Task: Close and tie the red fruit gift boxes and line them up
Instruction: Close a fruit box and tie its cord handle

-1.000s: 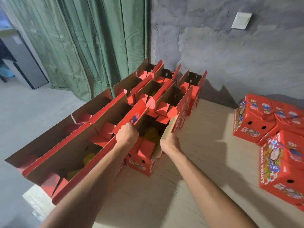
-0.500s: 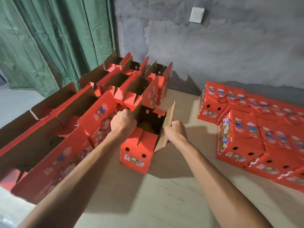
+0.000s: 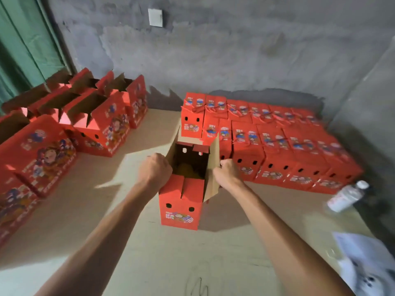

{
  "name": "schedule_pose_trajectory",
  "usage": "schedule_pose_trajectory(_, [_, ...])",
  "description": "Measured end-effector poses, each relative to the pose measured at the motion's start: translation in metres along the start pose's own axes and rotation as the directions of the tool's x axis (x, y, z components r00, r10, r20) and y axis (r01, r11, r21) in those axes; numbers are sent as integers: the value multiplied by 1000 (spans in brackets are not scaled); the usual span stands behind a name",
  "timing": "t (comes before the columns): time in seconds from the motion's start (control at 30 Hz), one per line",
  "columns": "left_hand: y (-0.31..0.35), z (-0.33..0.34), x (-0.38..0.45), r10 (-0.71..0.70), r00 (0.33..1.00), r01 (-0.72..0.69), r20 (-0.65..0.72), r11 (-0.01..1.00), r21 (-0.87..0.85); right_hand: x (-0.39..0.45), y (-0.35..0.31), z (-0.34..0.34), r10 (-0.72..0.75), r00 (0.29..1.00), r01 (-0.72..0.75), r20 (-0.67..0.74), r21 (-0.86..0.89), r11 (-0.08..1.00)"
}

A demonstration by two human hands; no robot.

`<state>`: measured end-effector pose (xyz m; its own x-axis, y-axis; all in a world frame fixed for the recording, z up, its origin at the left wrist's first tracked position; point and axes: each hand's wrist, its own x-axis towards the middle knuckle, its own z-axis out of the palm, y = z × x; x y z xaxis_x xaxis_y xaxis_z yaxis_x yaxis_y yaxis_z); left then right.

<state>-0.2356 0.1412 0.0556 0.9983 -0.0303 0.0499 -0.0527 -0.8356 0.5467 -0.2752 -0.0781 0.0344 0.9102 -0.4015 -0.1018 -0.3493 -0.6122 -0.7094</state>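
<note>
Both hands grip one open red cardboard gift box (image 3: pixel 180 207) standing upright on the pale wooden table (image 3: pixel 192 263). Left hand (image 3: pixel 155 170), fingers curled into a fist, holds the box's left top flap; right hand (image 3: pixel 226 174) curls round the edge of the brown right flap, which stands up and leans outward. Something yellow lies deep inside the box, too dark to identify. Behind and to the right of this box, a block of closed red gift boxes (image 3: pixel 277 146) tied with red cord stands in tight rows against the grey plaster wall (image 3: pixel 235 50). Left of it stand more open red boxes (image 3: pixel 100 124), flaps up. Far right of the box, a clear plastic bottle (image 3: pixel 346 196) lies near the table edge, with blurred white paper (image 3: pixel 367 259) nearer the camera.
</note>
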Motion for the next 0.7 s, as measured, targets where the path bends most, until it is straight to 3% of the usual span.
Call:
schedule_pose_trajectory(0.2, [60, 57, -66, -17, 998, 25, 55, 988, -153, -13, 70, -68, 13, 1000, -13, -4, -112, 994])
schedule_pose_trajectory(0.47, [85, 111, -107, -17, 996, 39, 85, 962, -270, -1, 115, -105, -50, 999, 49, 7, -376, 925])
schedule_pose_trajectory(0.6, [80, 130, -131, 7, 972, 97, 234, 898, -430, 6, 126, -100, -151, 985, 86, -80, -531, 843])
schedule_pose_trajectory(0.7, [83, 144, -144, 0, 911, 244, 413, 807, -538, 15, 125, -89, -216, 962, 76, -166, -598, 798])
